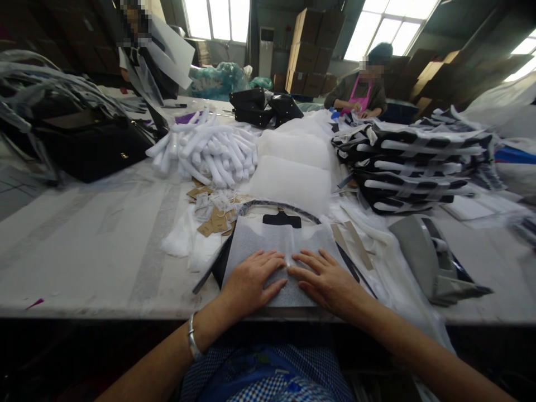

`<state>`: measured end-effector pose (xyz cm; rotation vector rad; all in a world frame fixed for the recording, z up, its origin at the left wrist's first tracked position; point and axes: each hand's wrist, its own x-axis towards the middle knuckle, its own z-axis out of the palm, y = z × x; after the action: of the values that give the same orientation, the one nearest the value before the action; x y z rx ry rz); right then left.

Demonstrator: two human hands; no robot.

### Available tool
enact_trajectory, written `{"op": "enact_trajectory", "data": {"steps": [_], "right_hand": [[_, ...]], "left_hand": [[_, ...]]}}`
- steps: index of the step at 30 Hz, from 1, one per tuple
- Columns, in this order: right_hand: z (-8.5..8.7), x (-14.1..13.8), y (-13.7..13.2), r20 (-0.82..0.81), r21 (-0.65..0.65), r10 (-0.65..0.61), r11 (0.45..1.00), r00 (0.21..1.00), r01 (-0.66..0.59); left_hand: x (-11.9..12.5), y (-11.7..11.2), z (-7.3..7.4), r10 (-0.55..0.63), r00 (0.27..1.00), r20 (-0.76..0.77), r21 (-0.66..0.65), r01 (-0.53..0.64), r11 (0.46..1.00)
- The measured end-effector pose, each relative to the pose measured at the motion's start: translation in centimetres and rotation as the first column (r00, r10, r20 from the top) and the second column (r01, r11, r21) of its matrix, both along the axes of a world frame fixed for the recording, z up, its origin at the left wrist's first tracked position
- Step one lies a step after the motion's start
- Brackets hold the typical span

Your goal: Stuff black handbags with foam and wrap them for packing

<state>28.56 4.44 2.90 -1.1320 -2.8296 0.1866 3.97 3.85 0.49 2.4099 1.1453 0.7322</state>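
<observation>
A black handbag (218,267) lies flat at the table's front edge, its dark handle (251,205) arching away from me. Over the bag's body is spread a thin whitish sheet (268,237), which hides most of it. My left hand (254,279) rests flat on the sheet, fingers stretched toward the middle. Opposite it, my right hand (324,277) lies on the same sheet with fingers spread. The fingertips of both hands nearly meet. Just beyond the sheet's far edge shows a black tag-like flap (281,220).
Behind the bag are white foam sheets (288,176), a heap of white rolls (213,148) and brown paper tags (218,220). Wrapped black bags (410,162) are stacked at right, near a grey tape dispenser (431,259). Two people work across the table.
</observation>
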Motion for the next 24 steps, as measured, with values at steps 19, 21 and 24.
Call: {"op": "enact_trajectory", "data": {"steps": [19, 21, 24], "right_hand": [[0.4, -0.4, -0.5, 0.135, 0.016, -0.081, 0.997, 0.987, 0.079], [0.4, -0.2, 0.0, 0.152, 0.000, -0.108, 0.994, 0.982, 0.109], [0.1, 0.1, 0.4, 0.143, -0.042, -0.140, 0.988, 0.980, 0.147]], "left_hand": [[0.1, -0.1, 0.3, 0.007, 0.968, -0.250, 0.144, 0.030, 0.989], [-0.3, 0.4, 0.6, -0.002, 0.956, -0.294, 0.137, 0.045, 0.990], [-0.8, 1.0, 0.6, -0.037, 0.949, -0.314, 0.113, 0.076, 0.991]]}}
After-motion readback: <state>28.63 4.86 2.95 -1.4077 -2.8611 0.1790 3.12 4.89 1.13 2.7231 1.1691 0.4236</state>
